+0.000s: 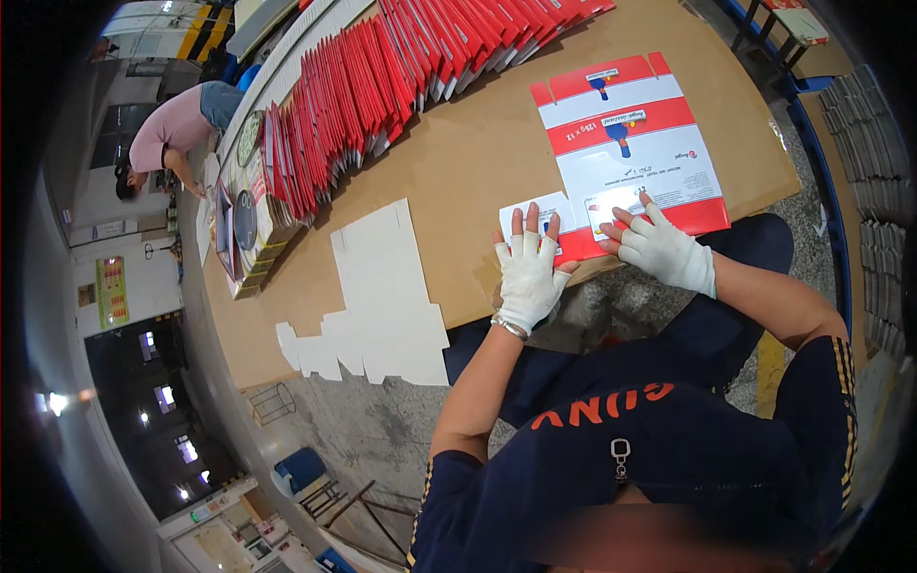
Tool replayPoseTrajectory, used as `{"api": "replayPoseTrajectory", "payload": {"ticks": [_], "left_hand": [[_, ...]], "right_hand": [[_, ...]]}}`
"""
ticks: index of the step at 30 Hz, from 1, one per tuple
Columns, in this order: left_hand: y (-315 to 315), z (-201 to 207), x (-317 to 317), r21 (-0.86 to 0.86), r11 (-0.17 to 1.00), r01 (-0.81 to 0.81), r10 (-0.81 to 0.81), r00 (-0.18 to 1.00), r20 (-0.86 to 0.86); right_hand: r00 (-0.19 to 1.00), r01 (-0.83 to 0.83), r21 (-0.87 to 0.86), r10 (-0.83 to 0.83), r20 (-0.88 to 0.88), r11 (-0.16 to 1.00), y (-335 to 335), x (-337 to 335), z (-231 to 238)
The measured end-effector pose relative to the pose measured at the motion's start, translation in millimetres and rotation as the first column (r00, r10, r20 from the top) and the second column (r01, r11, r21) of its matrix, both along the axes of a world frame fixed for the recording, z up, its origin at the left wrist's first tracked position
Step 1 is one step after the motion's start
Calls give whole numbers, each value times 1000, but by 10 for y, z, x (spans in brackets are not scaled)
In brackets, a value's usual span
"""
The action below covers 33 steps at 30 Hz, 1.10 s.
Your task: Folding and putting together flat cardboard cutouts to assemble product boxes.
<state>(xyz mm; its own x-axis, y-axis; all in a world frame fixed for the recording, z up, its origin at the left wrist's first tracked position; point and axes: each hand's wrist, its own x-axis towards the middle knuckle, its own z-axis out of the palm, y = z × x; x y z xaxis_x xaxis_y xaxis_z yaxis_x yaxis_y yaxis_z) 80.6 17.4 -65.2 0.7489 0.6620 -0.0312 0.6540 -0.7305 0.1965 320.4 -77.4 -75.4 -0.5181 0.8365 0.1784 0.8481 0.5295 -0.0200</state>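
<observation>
A flat red and white printed carton blank (626, 162) lies on the brown cardboard-topped table in front of me. My left hand (528, 277), in a white fingerless glove, rests with fingers spread on the white flap (544, 207) at the blank's near left corner. Lying over the blank's near edge, my right hand (659, 246) wears the same kind of glove, its fingers apart and pointing left. Neither hand is wrapped round anything. Part of the flap and some printed panels are hidden under the fingers.
A plain white cut card piece (377, 306) lies to the left, overhanging the table's near edge. A long row of folded red cartons (353, 95) fills the far side. Grey stacked sheets (864, 143) stand at right. Another person (177, 129) bends over at far left.
</observation>
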Motion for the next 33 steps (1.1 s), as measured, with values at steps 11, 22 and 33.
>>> {"api": "replayPoseTrajectory", "payload": {"ticks": [11,22,33], "left_hand": [[562,4,516,-102,952,-290,299,949,97],[-436,311,270,-483,865,134,178,819,545],[-277,-476,-3281,-413,-305,-858,830,-452,325]], "right_hand": [[996,13,-54,-18,-90,998,-29,9,172],[-139,631,-607,-700,-701,483,-973,732,274],[382,716,-427,-821,-423,553,2161,3828,219]]}}
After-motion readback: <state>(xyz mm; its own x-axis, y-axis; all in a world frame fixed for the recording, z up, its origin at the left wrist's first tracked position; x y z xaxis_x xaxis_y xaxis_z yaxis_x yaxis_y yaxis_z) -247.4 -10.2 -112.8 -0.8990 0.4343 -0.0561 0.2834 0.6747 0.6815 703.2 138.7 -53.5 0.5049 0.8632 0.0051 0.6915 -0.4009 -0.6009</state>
